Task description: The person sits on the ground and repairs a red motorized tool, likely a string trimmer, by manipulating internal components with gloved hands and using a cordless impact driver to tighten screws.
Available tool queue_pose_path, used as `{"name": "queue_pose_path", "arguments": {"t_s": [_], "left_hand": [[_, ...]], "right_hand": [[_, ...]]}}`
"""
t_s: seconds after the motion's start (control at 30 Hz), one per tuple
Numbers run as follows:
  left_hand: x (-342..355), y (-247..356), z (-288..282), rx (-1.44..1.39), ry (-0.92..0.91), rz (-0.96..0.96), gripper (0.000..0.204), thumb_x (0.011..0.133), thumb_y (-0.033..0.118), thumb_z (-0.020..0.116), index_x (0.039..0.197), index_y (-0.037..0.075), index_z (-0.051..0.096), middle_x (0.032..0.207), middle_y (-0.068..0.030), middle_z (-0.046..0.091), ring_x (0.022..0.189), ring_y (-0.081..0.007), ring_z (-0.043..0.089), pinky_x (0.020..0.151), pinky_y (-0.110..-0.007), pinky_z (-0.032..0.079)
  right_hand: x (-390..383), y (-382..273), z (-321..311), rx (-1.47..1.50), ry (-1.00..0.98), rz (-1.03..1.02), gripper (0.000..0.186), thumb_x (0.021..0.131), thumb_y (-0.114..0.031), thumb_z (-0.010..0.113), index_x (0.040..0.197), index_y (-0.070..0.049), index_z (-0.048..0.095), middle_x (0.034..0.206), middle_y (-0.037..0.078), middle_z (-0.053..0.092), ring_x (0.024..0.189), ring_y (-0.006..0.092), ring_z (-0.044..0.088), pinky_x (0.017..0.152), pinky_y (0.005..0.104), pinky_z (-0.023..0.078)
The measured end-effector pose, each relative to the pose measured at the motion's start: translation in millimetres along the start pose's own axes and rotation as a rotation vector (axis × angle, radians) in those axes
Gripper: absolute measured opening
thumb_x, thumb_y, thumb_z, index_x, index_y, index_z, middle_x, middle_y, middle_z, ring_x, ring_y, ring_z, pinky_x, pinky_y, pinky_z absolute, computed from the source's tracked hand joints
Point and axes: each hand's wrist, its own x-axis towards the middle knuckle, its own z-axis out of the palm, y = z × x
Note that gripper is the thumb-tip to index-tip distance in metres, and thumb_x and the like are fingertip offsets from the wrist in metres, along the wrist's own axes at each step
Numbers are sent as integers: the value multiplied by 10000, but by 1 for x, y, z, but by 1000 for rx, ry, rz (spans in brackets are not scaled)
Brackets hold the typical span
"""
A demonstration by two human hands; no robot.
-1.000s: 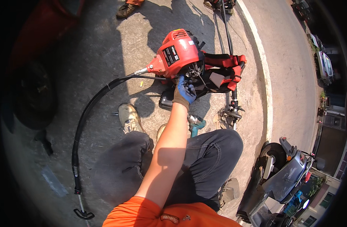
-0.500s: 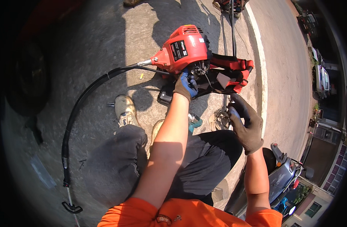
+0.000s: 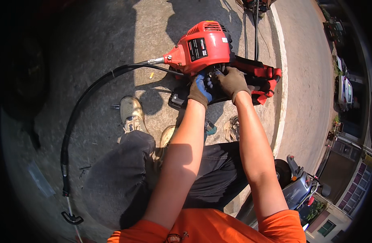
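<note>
A red engine unit [image 3: 214, 44] with a backpack frame and red-and-black straps [image 3: 269, 91] rests on the pavement, a black flexible shaft [image 3: 84, 101] curving from its silver coupling [image 3: 155, 60] down the left. Both hands wear grey-brown gloves with blue patches. My left hand [image 3: 199, 89] is closed at the engine's shadowed lower side, fingers curled on a part I cannot make out. My right hand [image 3: 231, 81] is beside it, fingertips pressed into the same dark opening; what they grip is hidden. A teal power tool [image 3: 211, 129] lies below, partly covered by my arm.
My shoes [image 3: 131, 111] and bent legs are below the engine. A pale curb [image 3: 282, 109] borders the road at right, with parked cars [image 3: 344, 89] beyond. A motorbike [image 3: 299, 186] stands at lower right; more black equipment [image 3: 252, 6] lies at the top.
My right hand has come in from the lower right and reached up to the engine beside my left hand. The view has shifted, so the engine sits higher and another person's foot has left view.
</note>
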Motion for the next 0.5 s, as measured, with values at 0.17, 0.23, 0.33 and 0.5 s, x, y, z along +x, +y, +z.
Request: {"name": "queue_pose_path", "arguments": {"t_s": [0.17,0.23,0.33,0.5], "left_hand": [[10,6,-9,-38,-98,-120,142,884,324,711,854,204,643,662,84,529,553,-57,461,490,-191,389],[9,5,-9,-38,-100,-138,137,898,308,694,841,195,643,660,91,540,537,-46,460,477,-180,389],[1,3,-4,-14,-101,-149,145,942,256,634,828,167,640,659,95,561,509,-36,457,460,-167,387],[-9,1,-2,-18,-111,-87,151,980,229,554,889,133,626,698,43,569,541,-77,462,477,-178,387]], "right_hand": [[-4,-2,-4,-3,13,-48,438,845,-361,597,1153,-57,666,1160,228,653,1148,388,590,1007,444,440],[-5,-2,-4,-12,16,-60,429,841,-353,599,1138,-51,670,1157,227,654,1142,382,595,1005,442,443],[-3,5,-2,-24,28,-52,417,836,-342,602,1123,-47,675,1157,226,654,1132,376,602,998,439,448],[2,10,-2,-55,30,-71,418,840,-354,611,1109,-41,678,1139,229,658,1107,375,612,975,439,461]]}}
